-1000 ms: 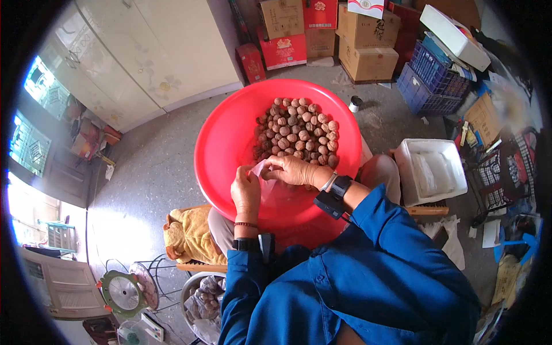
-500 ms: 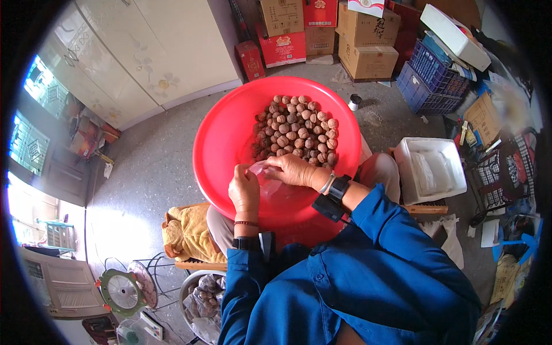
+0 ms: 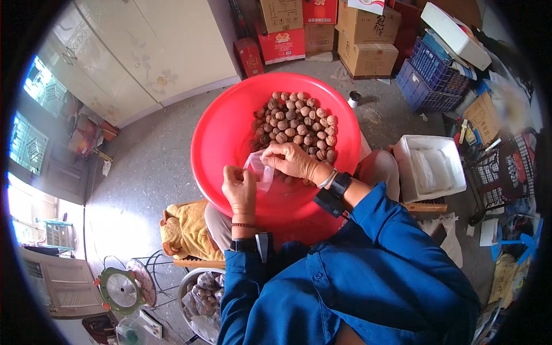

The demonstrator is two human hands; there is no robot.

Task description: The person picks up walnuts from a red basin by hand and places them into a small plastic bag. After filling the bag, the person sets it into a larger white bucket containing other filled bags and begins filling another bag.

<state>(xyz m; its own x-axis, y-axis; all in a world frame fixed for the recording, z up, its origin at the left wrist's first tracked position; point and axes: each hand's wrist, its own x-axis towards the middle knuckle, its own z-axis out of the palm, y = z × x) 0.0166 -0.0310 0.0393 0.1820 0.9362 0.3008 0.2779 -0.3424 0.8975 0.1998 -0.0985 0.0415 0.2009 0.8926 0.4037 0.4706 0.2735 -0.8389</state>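
A wide red basin holds a heap of brown walnuts toward its back and right. Over the basin's near part, a thin clear plastic bag hangs between my hands, its mouth partly spread. My left hand is closed, pinching the bag's left edge. My right hand pinches the bag's upper right edge, close in front of the walnuts. No walnut can be made out inside the bag.
A white foam box stands right of the basin. At the lower left are a yellow cushion and a metal bowl of bagged items. Cardboard boxes and blue crates stand behind.
My hands have moved slightly apart, my left hand down and left, my right hand a little up. The bag between them is spread wider.
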